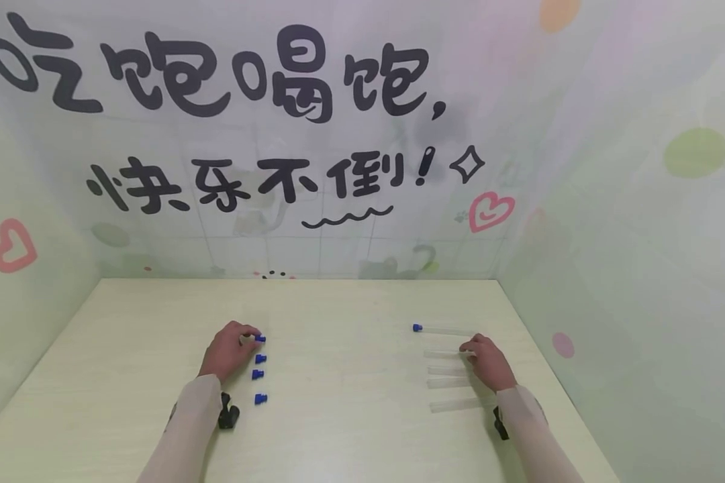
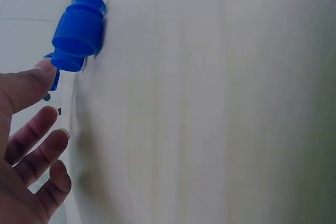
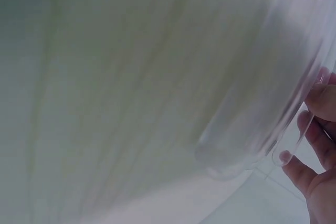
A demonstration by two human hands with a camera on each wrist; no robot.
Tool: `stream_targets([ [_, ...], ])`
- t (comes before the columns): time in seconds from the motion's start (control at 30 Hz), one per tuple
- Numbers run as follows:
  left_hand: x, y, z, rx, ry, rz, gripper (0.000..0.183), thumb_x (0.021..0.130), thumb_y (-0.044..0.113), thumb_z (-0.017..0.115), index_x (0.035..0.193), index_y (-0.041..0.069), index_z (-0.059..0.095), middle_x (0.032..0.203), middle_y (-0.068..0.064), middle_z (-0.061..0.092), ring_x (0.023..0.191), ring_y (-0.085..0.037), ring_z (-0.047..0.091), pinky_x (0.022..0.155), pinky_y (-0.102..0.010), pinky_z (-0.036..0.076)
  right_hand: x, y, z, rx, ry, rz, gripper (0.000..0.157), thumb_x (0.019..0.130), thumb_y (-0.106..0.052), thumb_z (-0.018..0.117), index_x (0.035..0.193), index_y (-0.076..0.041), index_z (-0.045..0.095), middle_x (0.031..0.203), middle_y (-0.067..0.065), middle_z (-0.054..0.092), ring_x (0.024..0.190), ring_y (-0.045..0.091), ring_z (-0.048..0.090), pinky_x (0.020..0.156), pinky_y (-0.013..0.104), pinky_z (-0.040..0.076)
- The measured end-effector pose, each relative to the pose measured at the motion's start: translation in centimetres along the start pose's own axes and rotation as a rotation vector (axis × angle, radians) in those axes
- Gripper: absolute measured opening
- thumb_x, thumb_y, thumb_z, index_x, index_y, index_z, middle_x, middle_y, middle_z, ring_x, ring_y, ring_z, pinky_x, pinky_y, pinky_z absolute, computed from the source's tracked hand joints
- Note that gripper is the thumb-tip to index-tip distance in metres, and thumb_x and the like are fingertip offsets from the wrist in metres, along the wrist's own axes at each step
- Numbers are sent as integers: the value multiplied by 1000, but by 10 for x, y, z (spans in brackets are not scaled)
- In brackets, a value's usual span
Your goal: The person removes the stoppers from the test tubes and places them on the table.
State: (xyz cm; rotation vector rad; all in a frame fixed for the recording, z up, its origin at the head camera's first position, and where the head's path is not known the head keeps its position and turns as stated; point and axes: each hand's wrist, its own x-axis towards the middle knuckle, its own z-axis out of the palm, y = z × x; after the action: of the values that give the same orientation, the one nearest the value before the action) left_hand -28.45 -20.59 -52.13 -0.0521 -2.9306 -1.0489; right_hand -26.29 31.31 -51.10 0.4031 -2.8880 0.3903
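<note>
My left hand [image 1: 229,350] is at the far end of a column of small blue stoppers, pinching the farthest blue stopper [image 1: 260,339] between thumb and finger. In the left wrist view that stopper is partly hidden behind the thumb, and the nearer blue stoppers [image 2: 80,30] lie beside it on the table. Across the table my right hand [image 1: 488,362] pinches a clear test tube [image 1: 438,353], the farthest of the uncapped ones. The right wrist view shows the tube's rounded end [image 3: 281,156] by the fingers. Beyond it lies a test tube [image 1: 444,331] with a blue stopper [image 1: 417,328] at its left end.
Several more clear tubes [image 1: 444,406] lie in a row nearer me, partly under the right hand and wrist. Black wrist camera mounts [image 1: 228,414] hang at both sleeves. Printed walls [image 1: 338,255] enclose the pale wooden table [image 1: 344,402] at the back and sides.
</note>
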Motion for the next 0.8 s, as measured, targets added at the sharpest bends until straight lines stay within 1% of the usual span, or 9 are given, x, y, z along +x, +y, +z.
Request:
stream_targets([
  [0.23,3,-3,3,8,-23,-6,21,86,11,66,106,5,70,102,-14,59,84,-24,53,73,-42,44,2,3,2,0,-36,13,22,76,11,68,91,-4,72,86,6,60,84,26,58,75,41,51],
  [0.4,3,-3,4,7,-26,-2,20,85,10,66,104,4,70,102,-16,59,87,-25,54,76,-45,45,2,6,4,-9,-37,22,21,76,9,68,91,-6,72,85,6,61,84,26,58,74,42,51],
  [0.57,4,-3,5,29,-35,-1,19,84,10,68,102,4,70,100,-16,59,87,-26,55,78,-46,45,2,7,5,-21,-36,21,20,77,8,69,91,-6,72,85,6,61,83,26,59,74,41,52],
  [0.8,7,-5,6,53,-39,3,19,83,11,69,101,4,70,99,-16,58,89,-28,55,80,-48,45,2,6,3,-25,-63,31,20,78,8,68,93,-4,72,85,9,62,84,28,60,74,42,52],
])
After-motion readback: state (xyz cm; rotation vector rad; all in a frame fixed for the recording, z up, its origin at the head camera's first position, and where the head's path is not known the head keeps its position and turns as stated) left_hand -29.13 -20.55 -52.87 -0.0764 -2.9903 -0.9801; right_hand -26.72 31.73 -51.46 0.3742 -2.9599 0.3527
